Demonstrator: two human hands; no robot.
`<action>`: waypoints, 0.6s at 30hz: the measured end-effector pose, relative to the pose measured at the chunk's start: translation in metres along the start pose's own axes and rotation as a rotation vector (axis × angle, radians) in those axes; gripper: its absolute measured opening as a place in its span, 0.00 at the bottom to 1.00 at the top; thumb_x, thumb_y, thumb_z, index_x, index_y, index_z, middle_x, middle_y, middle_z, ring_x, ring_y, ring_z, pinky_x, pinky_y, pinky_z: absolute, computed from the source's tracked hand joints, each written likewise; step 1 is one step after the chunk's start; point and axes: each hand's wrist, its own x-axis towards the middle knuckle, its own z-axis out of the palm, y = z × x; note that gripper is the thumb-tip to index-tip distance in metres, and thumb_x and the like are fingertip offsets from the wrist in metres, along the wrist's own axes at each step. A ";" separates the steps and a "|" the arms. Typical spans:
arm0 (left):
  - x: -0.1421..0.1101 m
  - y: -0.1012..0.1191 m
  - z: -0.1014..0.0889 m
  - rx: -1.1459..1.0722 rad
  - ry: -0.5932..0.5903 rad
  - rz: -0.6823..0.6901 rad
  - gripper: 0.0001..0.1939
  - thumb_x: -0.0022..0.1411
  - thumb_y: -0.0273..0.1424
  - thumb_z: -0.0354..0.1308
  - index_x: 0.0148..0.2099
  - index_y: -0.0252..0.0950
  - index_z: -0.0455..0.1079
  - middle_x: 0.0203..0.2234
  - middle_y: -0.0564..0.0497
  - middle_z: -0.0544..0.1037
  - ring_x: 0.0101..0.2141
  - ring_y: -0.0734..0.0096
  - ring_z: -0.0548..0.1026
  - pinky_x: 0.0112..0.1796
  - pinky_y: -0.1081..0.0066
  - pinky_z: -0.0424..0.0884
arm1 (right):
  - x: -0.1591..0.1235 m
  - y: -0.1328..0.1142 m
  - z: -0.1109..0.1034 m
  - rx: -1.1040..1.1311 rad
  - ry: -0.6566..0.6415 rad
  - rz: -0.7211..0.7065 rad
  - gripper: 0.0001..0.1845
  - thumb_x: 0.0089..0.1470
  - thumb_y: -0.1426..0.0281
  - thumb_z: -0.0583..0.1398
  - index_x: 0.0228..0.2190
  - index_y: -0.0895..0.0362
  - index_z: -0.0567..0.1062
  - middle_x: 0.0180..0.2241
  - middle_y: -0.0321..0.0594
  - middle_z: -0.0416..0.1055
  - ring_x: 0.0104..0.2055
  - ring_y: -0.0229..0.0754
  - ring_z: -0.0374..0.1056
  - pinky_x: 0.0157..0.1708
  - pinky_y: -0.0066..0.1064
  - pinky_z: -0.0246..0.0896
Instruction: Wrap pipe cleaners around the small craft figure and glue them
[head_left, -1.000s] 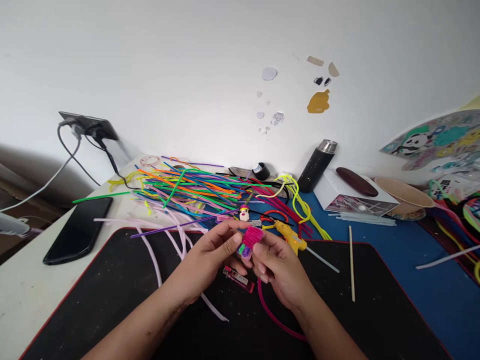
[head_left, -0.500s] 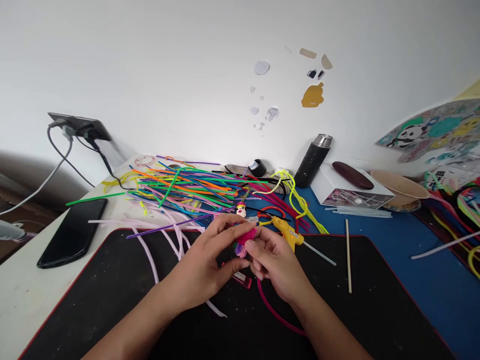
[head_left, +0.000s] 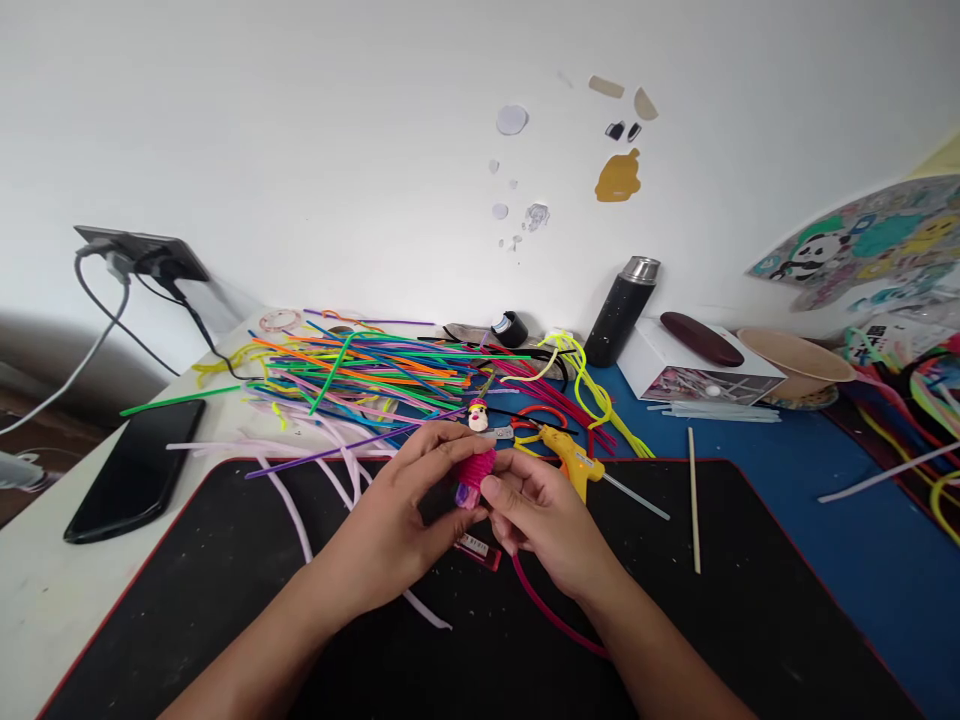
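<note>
While my two hands are meeting over the black mat (head_left: 420,670), the magenta ribbed piece (head_left: 477,468) is sitting between their fingertips, its purple and light pink end showing on the near side. My left hand (head_left: 401,520) is pinching it, fingers arching across its far side where a second ago the thumb was lying beside it and more of the magenta face was showing. My right hand (head_left: 544,505) is gripping its right edge, thumb pressing on top, much as before. The green bit seen earlier is now hidden from view. A magenta strand (head_left: 551,613) is curving out from under my right hand, and a red object (head_left: 480,553) is lying just nearer than the piece. Beyond, a small white-faced figure (head_left: 478,416) is resting left of the yellow glue gun (head_left: 574,463).
</note>
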 end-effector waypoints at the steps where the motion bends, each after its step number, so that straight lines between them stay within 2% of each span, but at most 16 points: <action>1: 0.000 0.001 0.000 -0.006 0.005 -0.011 0.26 0.68 0.24 0.64 0.65 0.48 0.71 0.55 0.47 0.76 0.56 0.60 0.76 0.59 0.60 0.74 | 0.000 0.000 -0.001 -0.012 -0.005 -0.003 0.26 0.57 0.48 0.70 0.40 0.57 0.76 0.19 0.27 0.67 0.16 0.30 0.58 0.17 0.24 0.47; 8: 0.003 -0.001 -0.002 -0.124 0.024 -0.146 0.24 0.66 0.26 0.67 0.62 0.47 0.75 0.55 0.44 0.76 0.58 0.52 0.73 0.60 0.52 0.70 | 0.000 -0.002 -0.001 -0.055 0.003 -0.002 0.26 0.56 0.46 0.70 0.37 0.56 0.74 0.18 0.27 0.67 0.16 0.32 0.58 0.17 0.25 0.49; 12: 0.004 -0.004 -0.001 -0.356 0.042 -0.248 0.24 0.62 0.27 0.71 0.59 0.46 0.76 0.52 0.46 0.76 0.54 0.54 0.74 0.58 0.54 0.70 | 0.000 -0.004 0.000 -0.099 0.012 -0.008 0.25 0.57 0.47 0.69 0.36 0.56 0.75 0.18 0.27 0.67 0.16 0.32 0.58 0.18 0.26 0.51; 18: 0.005 -0.011 0.005 -0.713 0.017 -0.427 0.25 0.57 0.30 0.76 0.57 0.42 0.76 0.41 0.50 0.77 0.46 0.60 0.75 0.48 0.62 0.71 | 0.000 -0.003 -0.002 -0.132 0.046 -0.040 0.23 0.58 0.49 0.69 0.32 0.56 0.76 0.17 0.27 0.65 0.17 0.32 0.57 0.20 0.27 0.52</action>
